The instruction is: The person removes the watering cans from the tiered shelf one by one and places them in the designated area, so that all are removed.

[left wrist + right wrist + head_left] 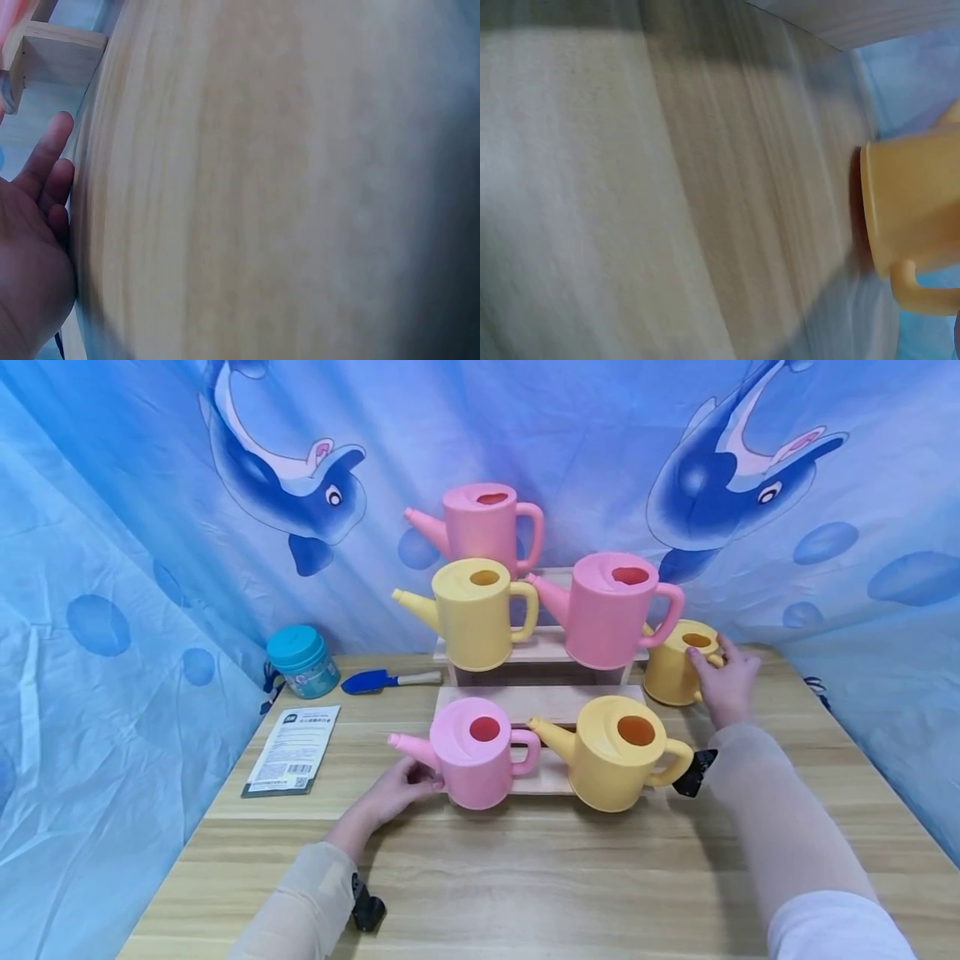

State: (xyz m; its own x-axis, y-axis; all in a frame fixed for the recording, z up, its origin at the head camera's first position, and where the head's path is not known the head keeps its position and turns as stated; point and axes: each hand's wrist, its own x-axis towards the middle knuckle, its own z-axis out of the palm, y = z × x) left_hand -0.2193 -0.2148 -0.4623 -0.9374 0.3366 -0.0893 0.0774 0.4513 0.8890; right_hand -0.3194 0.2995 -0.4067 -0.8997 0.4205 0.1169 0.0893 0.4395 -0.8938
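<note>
My right hand [727, 685] grips the dark yellow watering can [671, 672] near its handle, at the right of the stepped wooden stand. In the right wrist view, that watering can [919, 202] is upright at the table's surface. My left hand [393, 789] is by the stand's lower left end, beneath the spout of a light pink watering can [471, 764]. Its fingers [49, 161] look loosely extended in the left wrist view. Another yellow watering can [615, 760] stands on the front step. Higher up are a pale yellow watering can [476, 622] and two pink ones.
The wooden stand [540, 703] occupies the table's middle. At the left are a teal-lidded jar [303, 664], a small blue trowel [367, 682] and a white printed packet [292, 750]. A blue dolphin-print curtain [585, 468] hangs behind and at both sides.
</note>
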